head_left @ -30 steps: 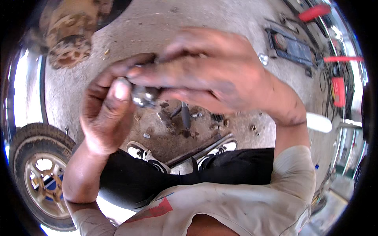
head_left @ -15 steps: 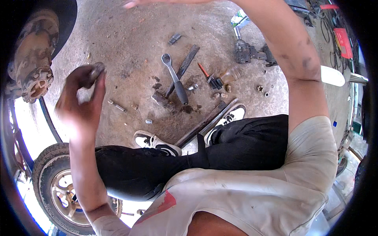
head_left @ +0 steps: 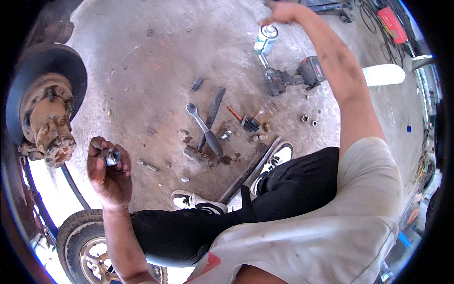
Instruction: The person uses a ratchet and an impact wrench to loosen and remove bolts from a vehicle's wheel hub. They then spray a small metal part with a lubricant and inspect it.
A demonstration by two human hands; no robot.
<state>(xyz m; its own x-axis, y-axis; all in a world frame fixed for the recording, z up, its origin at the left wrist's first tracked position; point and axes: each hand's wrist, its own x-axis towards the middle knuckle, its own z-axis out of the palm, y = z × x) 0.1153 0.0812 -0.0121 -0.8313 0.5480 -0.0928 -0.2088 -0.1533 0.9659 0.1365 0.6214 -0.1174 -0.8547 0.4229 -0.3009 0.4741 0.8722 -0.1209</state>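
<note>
My left hand [head_left: 109, 175] is closed on a shiny metal socket-like part [head_left: 111, 156], beside the rusty wheel hub [head_left: 49, 124] with its dark round plate [head_left: 21, 104]. My right hand [head_left: 279, 13] is stretched out at the top, at or just above a white spray can [head_left: 265, 43]; its fingers are blurred and I cannot tell whether they grip it. Below the can lies a cordless impact wrench [head_left: 279, 81]. A ratchet [head_left: 212, 142] lies across a dark flat bar [head_left: 215, 104] and a hammer head [head_left: 194, 154], among small sockets and an orange-handled tool [head_left: 234, 113].
A tyred wheel [head_left: 75, 227] is at lower left, by my leg. A long metal bar [head_left: 246, 182] lies between my shoes. At the right are a white oblong object [head_left: 383, 75], hoses or cables [head_left: 366, 19] and a red object [head_left: 391, 24].
My hands, earlier together around the metal part, have parted: the left lowered to the left with the part, the right reached forward and up to the can. The camera view has shifted.
</note>
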